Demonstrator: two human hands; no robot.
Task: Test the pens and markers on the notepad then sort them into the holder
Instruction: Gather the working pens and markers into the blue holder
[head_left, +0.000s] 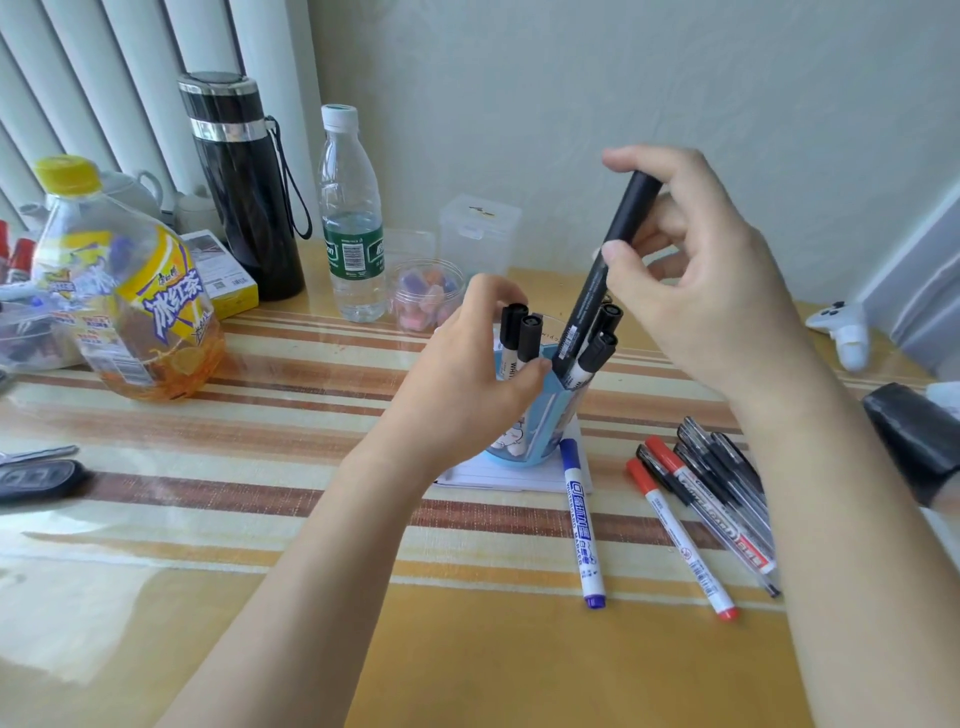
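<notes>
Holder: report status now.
Left hand grips holder. Right hand pinches black marker, lower end inside holder among four capped markers. Blue marker, red markers, pens lie unsorted on table.

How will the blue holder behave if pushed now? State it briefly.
The blue holder probably tips easily: tall markers lean out above its rim. It stands on the notepad, so it may slide. The left hand gripping it likely steadies it.

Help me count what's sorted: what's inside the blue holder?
Four black-capped markers stand inside the holder, and a long black marker held by the right hand dips in. The left hand and holder wall hide anything lower.
</notes>
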